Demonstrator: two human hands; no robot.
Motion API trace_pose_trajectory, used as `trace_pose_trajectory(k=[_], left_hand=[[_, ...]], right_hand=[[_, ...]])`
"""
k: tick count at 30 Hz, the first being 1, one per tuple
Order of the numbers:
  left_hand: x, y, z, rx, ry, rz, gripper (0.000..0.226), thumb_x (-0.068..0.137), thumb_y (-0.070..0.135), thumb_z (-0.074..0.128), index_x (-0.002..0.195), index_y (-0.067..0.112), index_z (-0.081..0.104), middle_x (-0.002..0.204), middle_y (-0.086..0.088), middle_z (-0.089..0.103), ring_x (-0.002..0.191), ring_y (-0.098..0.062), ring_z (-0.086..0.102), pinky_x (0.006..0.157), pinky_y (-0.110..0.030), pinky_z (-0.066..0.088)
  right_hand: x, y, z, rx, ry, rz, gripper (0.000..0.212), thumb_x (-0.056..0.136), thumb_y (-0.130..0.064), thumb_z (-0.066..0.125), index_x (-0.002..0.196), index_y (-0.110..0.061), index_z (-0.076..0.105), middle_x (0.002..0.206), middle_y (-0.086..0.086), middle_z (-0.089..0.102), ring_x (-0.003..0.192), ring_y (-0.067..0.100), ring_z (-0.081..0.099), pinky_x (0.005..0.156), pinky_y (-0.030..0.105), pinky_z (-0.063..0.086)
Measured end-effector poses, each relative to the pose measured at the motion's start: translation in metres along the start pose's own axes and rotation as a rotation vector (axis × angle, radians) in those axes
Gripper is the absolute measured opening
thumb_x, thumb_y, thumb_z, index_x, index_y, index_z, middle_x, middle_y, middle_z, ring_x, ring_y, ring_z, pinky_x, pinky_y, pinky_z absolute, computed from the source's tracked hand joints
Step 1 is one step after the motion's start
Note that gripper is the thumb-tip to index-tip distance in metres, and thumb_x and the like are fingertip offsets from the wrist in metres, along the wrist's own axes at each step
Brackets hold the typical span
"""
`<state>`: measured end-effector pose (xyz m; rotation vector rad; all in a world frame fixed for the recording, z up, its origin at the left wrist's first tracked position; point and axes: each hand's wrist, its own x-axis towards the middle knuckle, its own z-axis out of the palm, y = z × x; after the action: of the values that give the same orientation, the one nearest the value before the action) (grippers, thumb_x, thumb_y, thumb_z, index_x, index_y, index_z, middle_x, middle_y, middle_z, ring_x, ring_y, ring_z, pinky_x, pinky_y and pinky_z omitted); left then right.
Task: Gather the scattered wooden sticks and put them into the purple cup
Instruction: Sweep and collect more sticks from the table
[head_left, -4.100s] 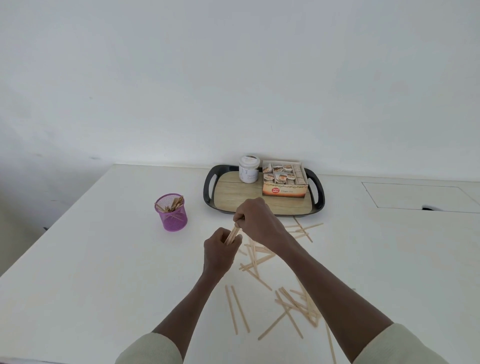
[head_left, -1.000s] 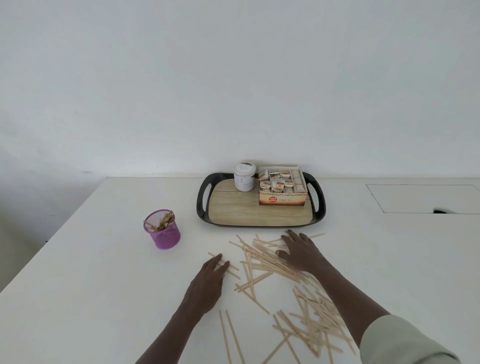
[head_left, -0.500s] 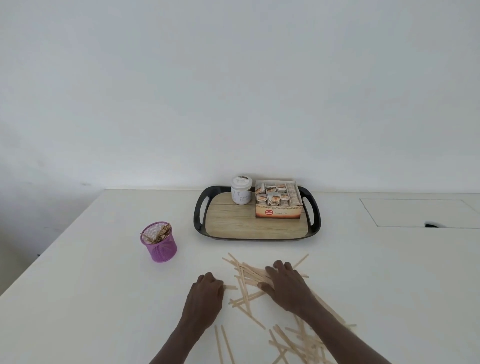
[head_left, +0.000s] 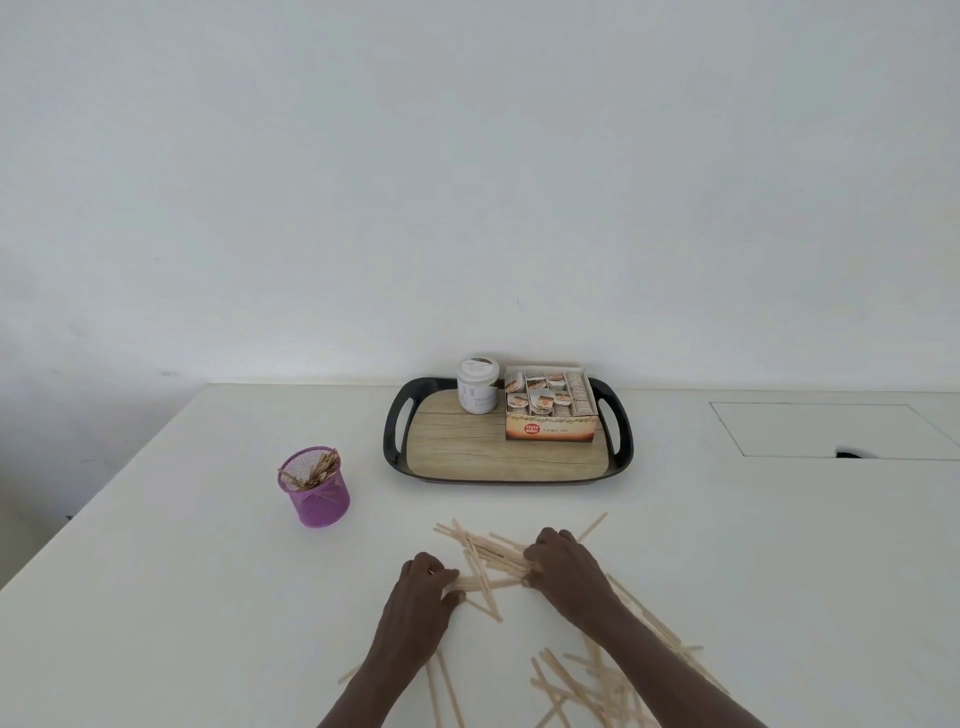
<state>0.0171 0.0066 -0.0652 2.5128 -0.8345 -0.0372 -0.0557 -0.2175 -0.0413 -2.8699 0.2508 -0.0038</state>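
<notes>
Wooden sticks (head_left: 485, 558) lie pinched between curled fingers of left hand (head_left: 422, 597) and right hand (head_left: 563, 571).

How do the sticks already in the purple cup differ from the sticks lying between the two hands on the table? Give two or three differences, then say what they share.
The sticks in the purple cup lean upright, packed together; the sticks between the hands lie flat and crisscrossed. The cup's mesh wall contains the first group; the second is spread loose on the white table. Neither hand touches the cup's sticks; the left hand and right hand press against the table sticks. Both groups are thin, pale wood.
</notes>
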Motion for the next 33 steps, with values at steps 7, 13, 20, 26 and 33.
trace_pose_trajectory(k=[7, 13, 20, 26, 33], left_hand=[[-0.006, 0.003, 0.002, -0.052, -0.054, 0.001, 0.053, 0.085, 0.046, 0.070, 0.131, 0.021, 0.062, 0.124, 0.007, 0.050, 0.119, -0.011, 0.045, 0.095, -0.024, 0.045], [0.001, 0.011, -0.001, -0.005, 0.000, 0.007, 0.023, 0.093, 0.025, 0.067, 0.114, 0.018, 0.072, 0.103, 0.006, 0.061, 0.100, -0.013, 0.055, 0.081, -0.029, 0.049], [0.010, 0.015, -0.010, 0.114, -0.064, 0.046, 0.015, 0.099, 0.018, 0.052, 0.099, 0.013, 0.066, 0.098, -0.002, 0.058, 0.096, -0.021, 0.054, 0.077, -0.034, 0.046], [0.007, 0.026, -0.015, 0.384, -0.124, 0.128, 0.014, 0.097, 0.006, 0.046, 0.100, 0.013, 0.058, 0.101, -0.004, 0.057, 0.094, -0.023, 0.056, 0.075, -0.033, 0.044], [0.003, 0.029, -0.017, 0.400, -0.134, 0.189, 0.027, 0.080, -0.008, 0.056, 0.099, 0.010, 0.061, 0.095, -0.006, 0.057, 0.084, -0.023, 0.057, 0.068, -0.031, 0.050]], right_hand=[[-0.001, 0.005, -0.011, 0.088, -0.101, 0.075, 0.026, 0.089, -0.030, 0.067, 0.100, -0.008, 0.060, 0.112, 0.002, 0.051, 0.107, 0.020, 0.047, 0.088, 0.035, 0.045], [0.000, 0.001, -0.019, 0.229, -0.050, 0.159, 0.037, 0.083, -0.004, 0.057, 0.061, -0.021, 0.032, 0.071, -0.006, 0.039, 0.071, 0.016, 0.041, 0.059, 0.029, 0.029], [0.006, 0.008, -0.026, 0.199, -0.128, 0.120, 0.055, 0.079, -0.011, 0.073, 0.053, -0.017, 0.025, 0.060, -0.005, 0.028, 0.060, 0.015, 0.029, 0.055, 0.028, 0.023], [0.009, 0.013, -0.025, 0.304, -0.123, 0.201, 0.011, 0.076, -0.008, 0.076, 0.073, -0.006, 0.067, 0.075, 0.005, 0.057, 0.072, 0.023, 0.054, 0.066, 0.031, 0.045], [0.013, 0.017, -0.032, 0.345, -0.138, 0.257, 0.020, 0.075, 0.000, 0.067, 0.092, -0.004, 0.079, 0.096, 0.008, 0.076, 0.092, 0.023, 0.071, 0.078, 0.032, 0.058]])
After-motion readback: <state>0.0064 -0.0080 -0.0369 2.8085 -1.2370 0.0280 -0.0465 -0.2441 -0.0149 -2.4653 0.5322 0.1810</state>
